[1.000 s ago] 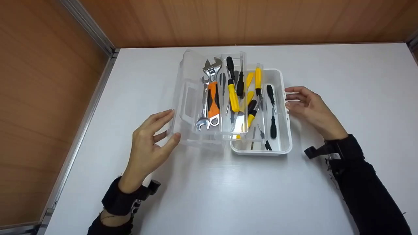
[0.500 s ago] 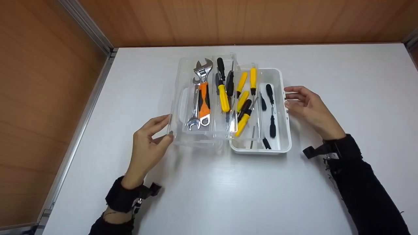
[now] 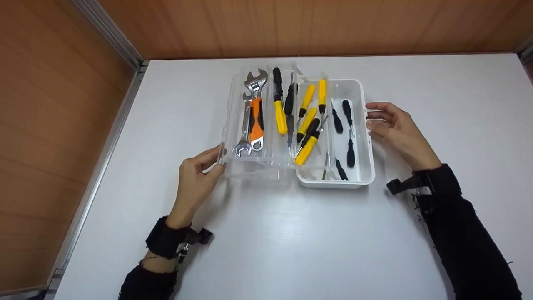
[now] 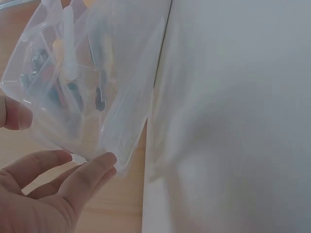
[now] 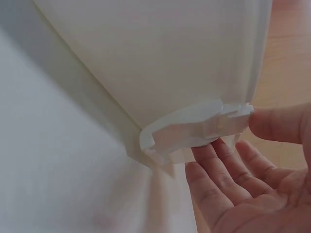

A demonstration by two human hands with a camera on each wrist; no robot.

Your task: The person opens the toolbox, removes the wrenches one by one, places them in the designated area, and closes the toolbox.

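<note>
Centre frame: white toolbox (image 3: 361, 166) on table (image 3: 291, 241) | left hand (image 3: 199, 175) pinches clear lid (image 3: 266, 166) at its corner | right hand (image 3: 393, 127), fingers relaxed, touches latch (image 5: 194, 128) | tools blur through plastic in left wrist view

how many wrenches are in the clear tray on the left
2, side by side in the clear tray's left compartment: an adjustable wrench with an orange grip, and a plain silver wrench just left of it. Others may be hidden beneath.
</note>
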